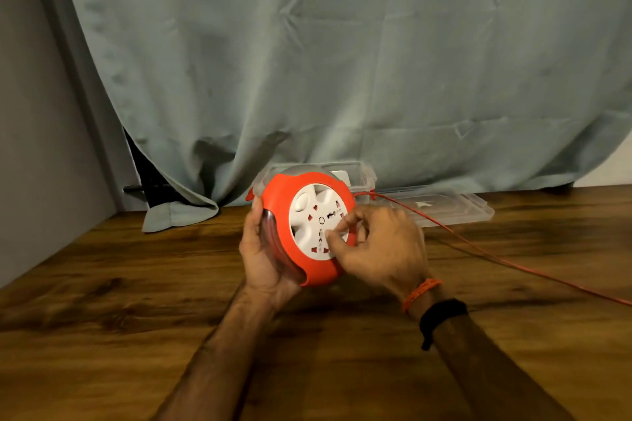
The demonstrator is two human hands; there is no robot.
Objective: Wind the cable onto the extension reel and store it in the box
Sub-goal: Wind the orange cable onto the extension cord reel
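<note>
1. Above the desk, the left hand grips the reel by its rim, fingers curled round.
2. The right hand pinches at its white face.
3. The cable trails right.
4. The box stands behind.

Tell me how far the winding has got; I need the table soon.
Done: the box stands open by the curtain, its lid beside it. In hand: the left hand holds the reel while the right hand works its white face. Left: the cable trails off across the table, so more winding, then boxing.
</note>
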